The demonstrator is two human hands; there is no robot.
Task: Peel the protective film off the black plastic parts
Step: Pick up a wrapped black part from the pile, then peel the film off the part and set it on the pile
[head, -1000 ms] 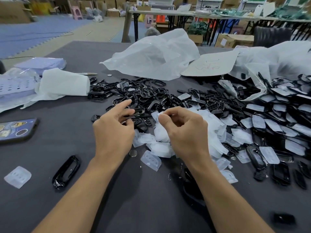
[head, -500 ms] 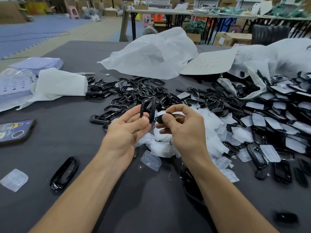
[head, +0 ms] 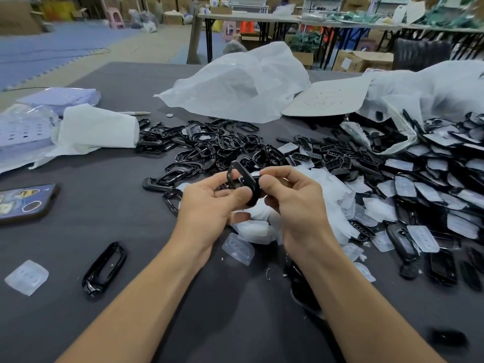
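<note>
Grey table [head: 78,226], cluttered as before. Above the film heap [head: 337,195], left hand [head: 207,205] now curls round the black frame part [head: 248,179], thumb pressed on; right hand [head: 298,203] pinches its end. Film edge hidden behind both hands.

The indoor light is soft and fairly bright; only faint shadows lie on the dark grey table top [head: 125,213] under the forearms. The glossy black oval plastic frame [head: 104,268] at lower left carries white glints. The thin black plastic part [head: 243,176] held at centre is sharp. The wide lens bends the edges; the small black piece [head: 449,337] at lower right is blurred.
</note>
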